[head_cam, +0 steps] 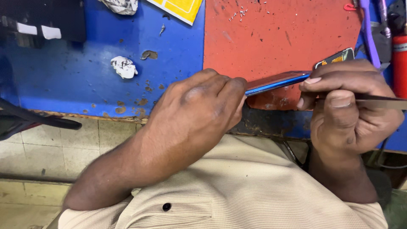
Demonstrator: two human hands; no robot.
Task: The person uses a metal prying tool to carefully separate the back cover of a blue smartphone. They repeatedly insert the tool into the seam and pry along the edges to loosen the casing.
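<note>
Phone (pixel 277 82), blue-edged and held on its side above the red mat (pixel 271 38), sits pinched between both hands. The left hand (pixel 199 106) clamps one end; the right hand (pixel 343 106) grips the other while closed on a thin metal tool (pixel 381 101). A slip could likely gouge the phone or jab a finger.

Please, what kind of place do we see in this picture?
Probably a small phone repair bench. The left hand and right hand hold a slim blue phone on edge, with a thin metal tool beside it. Tiny silver screws lie on the worn red-and-blue worktop.
</note>
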